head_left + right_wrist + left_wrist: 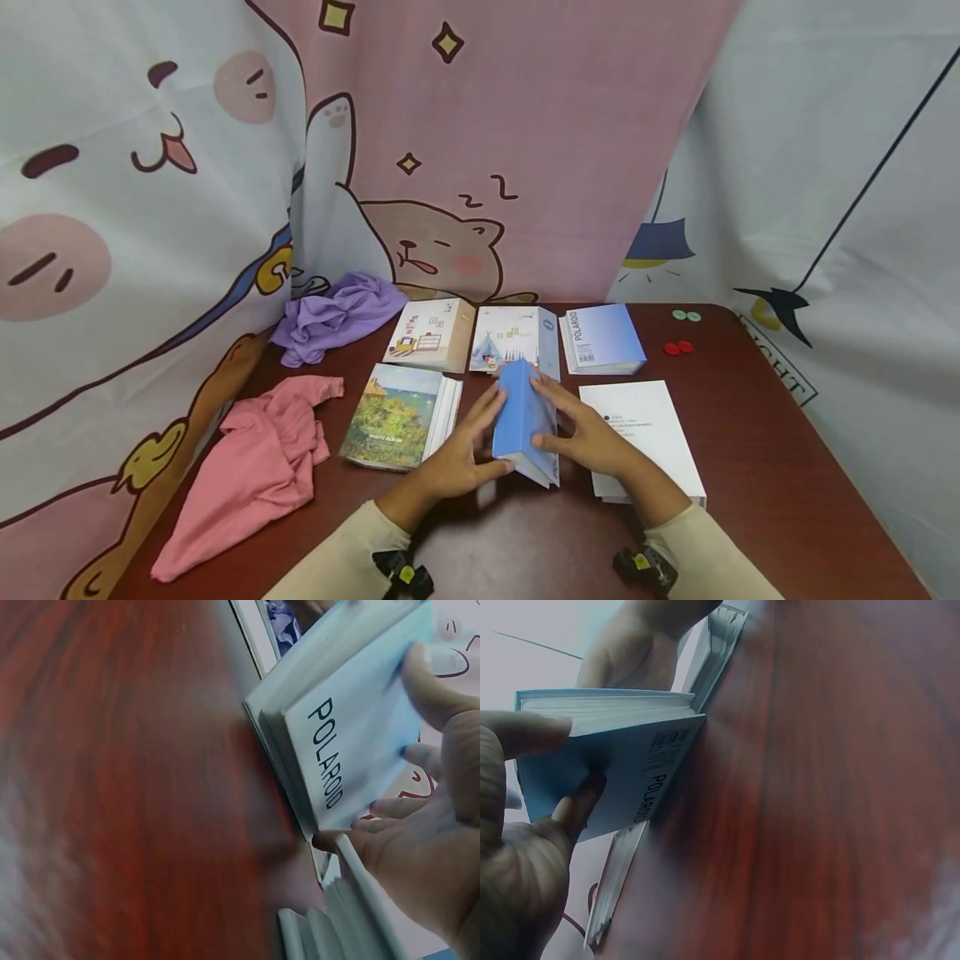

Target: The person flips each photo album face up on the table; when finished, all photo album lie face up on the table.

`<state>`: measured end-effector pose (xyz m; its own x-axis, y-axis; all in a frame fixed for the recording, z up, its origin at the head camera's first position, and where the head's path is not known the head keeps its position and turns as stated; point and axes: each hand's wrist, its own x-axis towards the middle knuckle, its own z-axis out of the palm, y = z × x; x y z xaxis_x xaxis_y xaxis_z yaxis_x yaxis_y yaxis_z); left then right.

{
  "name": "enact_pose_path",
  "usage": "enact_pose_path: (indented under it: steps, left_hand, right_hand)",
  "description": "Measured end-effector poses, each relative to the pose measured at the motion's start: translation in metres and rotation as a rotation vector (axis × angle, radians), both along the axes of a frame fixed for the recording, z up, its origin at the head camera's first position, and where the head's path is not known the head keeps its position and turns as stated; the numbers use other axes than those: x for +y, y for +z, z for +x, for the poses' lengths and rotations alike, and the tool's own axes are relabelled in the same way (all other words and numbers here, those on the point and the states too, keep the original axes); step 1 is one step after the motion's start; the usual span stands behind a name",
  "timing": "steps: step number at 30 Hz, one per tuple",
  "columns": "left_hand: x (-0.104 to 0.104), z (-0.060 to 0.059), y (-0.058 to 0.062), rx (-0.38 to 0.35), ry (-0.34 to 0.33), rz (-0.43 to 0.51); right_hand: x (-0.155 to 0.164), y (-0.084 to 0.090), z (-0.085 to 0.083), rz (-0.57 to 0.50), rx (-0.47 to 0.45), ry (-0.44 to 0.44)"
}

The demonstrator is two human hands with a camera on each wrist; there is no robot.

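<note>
Five albums [411,414] on a red-brown table [765,467]

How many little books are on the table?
6: three in the back row, beige, tent, blue; landscape one front left; white one front right; blue one between both hands.

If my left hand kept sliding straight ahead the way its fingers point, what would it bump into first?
Probably the tent-cover album, lying just beyond the blue album that the left hand holds with the right hand. Depth is hard to judge here.
</note>
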<state>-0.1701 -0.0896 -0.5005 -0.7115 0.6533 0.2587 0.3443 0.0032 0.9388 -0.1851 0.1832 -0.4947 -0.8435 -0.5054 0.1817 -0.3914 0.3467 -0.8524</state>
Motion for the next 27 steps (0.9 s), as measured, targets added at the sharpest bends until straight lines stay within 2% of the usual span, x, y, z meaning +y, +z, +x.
enact_pose_path:
  steps: [5,8,11,15,21,27]
  left_hand:
    - [-0.007,-0.002,-0.002,0.097,0.165,-0.153]
    - [-0.009,-0.004,-0.003,0.101,0.230,-0.194]
    - [-0.009,-0.004,-0.005,0.085,0.243,-0.197]
    - [-0.011,-0.004,-0.008,0.081,0.244,-0.215]
    - [-0.012,-0.001,-0.013,0.124,0.261,-0.322]
    - [-0.011,-0.001,-0.016,0.116,0.312,-0.304]
  right_hand:
    - [-0.001,-0.002,0.003,0.110,0.034,-0.062]
    - [-0.002,-0.003,0.005,0.173,0.005,-0.092]
    - [-0.003,-0.005,0.005,0.206,-0.025,-0.108]
    - [-0.005,-0.007,0.006,0.247,-0.013,-0.144]
    - [-0.008,-0.009,0.007,0.298,0.013,-0.177]
    - [-0.011,-0.008,0.007,0.302,0.029,-0.177]
